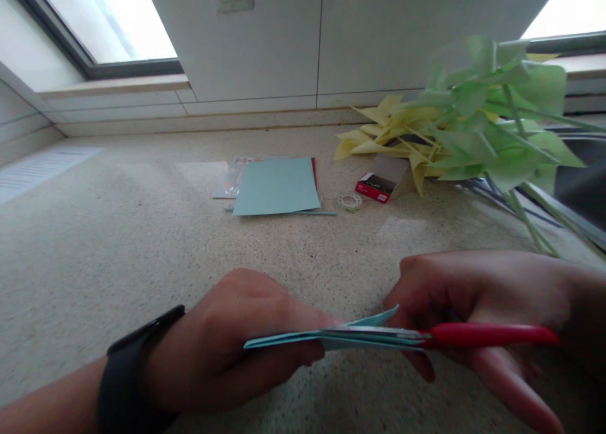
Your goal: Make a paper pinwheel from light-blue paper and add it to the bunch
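My left hand (pixel 237 339), with a black watch (pixel 137 371) on its wrist, is closed on a folded sheet of light blue paper (pixel 284 338) between thumb and fingers. My right hand (pixel 478 314) holds a pair of scissors with red handles (pixel 492 335). The scissor blades point left and lie along the paper, reaching close to my left fingers. A strip of the paper stands up beside the blades. The thumb of my right hand sticks out below the handle, and part of its grip is hidden.
On the speckled counter (pixel 156 251) lie a stack of light blue paper squares (pixel 277 185), a thin blue stick (pixel 326 213), a roll of tape (pixel 349 200) and a red box (pixel 374 190). Green paper pinwheels (pixel 511 137) and yellow pinwheels (pixel 392 128) lie right, near a sink (pixel 582 175).
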The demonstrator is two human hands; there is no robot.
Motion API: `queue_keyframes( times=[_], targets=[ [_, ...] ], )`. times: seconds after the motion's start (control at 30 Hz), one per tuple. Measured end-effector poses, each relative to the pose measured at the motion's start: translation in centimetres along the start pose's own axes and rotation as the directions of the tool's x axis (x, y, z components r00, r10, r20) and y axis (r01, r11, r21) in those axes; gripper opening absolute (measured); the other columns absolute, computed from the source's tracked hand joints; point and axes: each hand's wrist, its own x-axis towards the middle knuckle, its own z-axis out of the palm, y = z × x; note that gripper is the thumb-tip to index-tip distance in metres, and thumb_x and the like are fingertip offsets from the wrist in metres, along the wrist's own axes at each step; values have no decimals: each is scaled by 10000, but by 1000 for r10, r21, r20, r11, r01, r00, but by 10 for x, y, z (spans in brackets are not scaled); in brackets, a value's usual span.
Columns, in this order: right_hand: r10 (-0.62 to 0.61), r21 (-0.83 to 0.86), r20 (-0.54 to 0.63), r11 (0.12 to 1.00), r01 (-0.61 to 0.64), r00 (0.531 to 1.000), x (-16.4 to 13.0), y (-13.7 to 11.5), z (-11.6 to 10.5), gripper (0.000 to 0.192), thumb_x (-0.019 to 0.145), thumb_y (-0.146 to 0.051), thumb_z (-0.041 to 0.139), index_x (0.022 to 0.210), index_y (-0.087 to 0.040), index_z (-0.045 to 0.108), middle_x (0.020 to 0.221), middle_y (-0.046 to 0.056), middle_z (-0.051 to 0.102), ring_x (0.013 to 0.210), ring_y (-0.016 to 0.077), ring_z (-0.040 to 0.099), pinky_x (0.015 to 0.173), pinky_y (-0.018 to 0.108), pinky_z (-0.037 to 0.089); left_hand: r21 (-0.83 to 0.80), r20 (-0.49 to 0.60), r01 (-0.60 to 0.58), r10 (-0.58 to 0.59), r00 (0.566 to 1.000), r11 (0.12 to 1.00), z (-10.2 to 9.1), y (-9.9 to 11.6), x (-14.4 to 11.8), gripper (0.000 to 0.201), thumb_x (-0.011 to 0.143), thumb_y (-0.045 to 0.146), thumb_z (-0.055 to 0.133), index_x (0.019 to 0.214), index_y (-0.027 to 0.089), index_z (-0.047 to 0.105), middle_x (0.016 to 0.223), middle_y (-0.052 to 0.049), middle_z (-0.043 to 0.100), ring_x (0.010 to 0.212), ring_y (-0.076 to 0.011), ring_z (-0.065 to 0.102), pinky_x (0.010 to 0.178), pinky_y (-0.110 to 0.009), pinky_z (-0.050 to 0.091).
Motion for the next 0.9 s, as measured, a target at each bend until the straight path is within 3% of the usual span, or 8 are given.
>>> queue_keyframes(
  times=[0.13,0.33,0.5,0.63,0.9],
  targets=[
    [158,93,-58,984,-153,986,0,-3,1,406,744,-494,823,912,-168,652,516,-61,620,338,72,441,305,131,341,12,-8,0,0,1000,1000,0,0,0,218,1049,299,502,1126,193,677,743,-4,759,621,-124,656,597,-227,476],
    [205,-89,-105,973,-215,973,-9,-20,3,297,905,-452,671,1002,-172,665,593,-51,595,486,74,498,456,159,381,-22,-6,-21,21,1000,1000,0,-1,1,218,1042,299,511,1137,184,670,739,-19,762,607,-135,657,576,-236,469],
    [263,-180,-144,941,-287,954,-8,-31,6,665,625,-762,763,910,-170,662,612,-57,542,529,94,471,485,207,363,-7,4,-40,40,999,999,4,-2,0,206,1045,287,514,1133,182,667,688,-14,745,574,-133,644,556,-246,441],
    [226,-216,-179,940,-263,958,-5,-31,8,800,518,-820,775,938,-148,672,703,-39,577,582,99,457,527,232,401,-9,5,-49,49,999,999,6,-3,-1,180,1014,228,558,1114,159,692,667,-15,734,561,-131,619,550,-252,413],
    [202,-238,-190,940,-245,961,-4,-31,11,760,517,-803,796,872,-145,661,667,-59,532,561,76,407,491,192,362,-16,64,-28,29,997,999,6,0,1,191,1020,209,541,1109,147,698,669,-14,730,569,-129,628,562,-254,417]
  ],
)
